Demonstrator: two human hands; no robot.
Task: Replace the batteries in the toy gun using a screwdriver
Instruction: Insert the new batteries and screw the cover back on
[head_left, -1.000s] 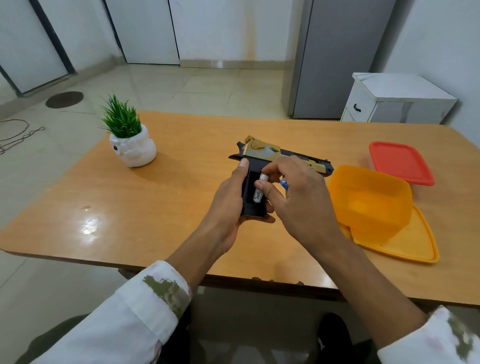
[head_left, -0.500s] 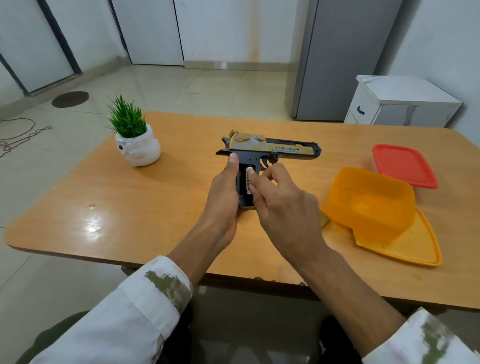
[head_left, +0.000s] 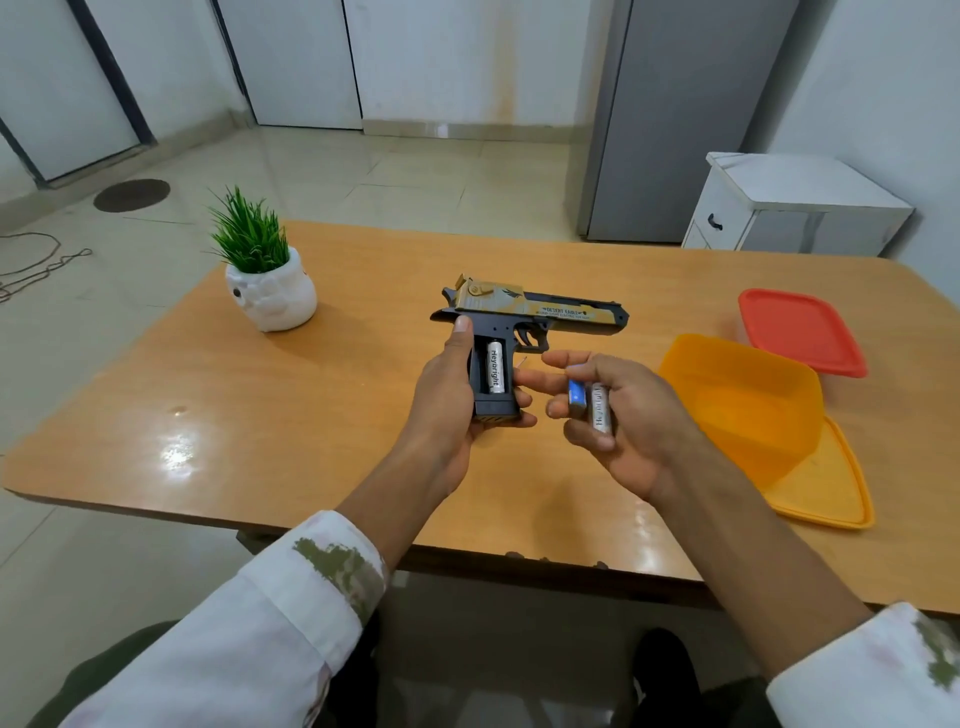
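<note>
A black and gold toy gun (head_left: 540, 312) is held above the wooden table (head_left: 322, 415), barrel pointing right. My left hand (head_left: 447, 410) grips its black handle from the left side. The handle's battery bay is uncovered, and one silver battery (head_left: 495, 372) sits upright inside it. My right hand (head_left: 618, 415) hovers just right of the handle, palm up. It holds a second silver battery (head_left: 601, 408) and a small blue-handled screwdriver (head_left: 576, 397), whose thin metal tip pokes out toward the gun.
A white pot with a green plant (head_left: 270, 291) stands at the table's left rear. At the right sit an upturned orange container (head_left: 748, 400) on its orange lid (head_left: 826, 488), and a red-lidded box (head_left: 800, 330) behind. A white cabinet (head_left: 795, 208) stands beyond the table.
My right hand has pulled back to the right from the handle, now showing a battery in its palm. The battery bay with one battery has come into view.
</note>
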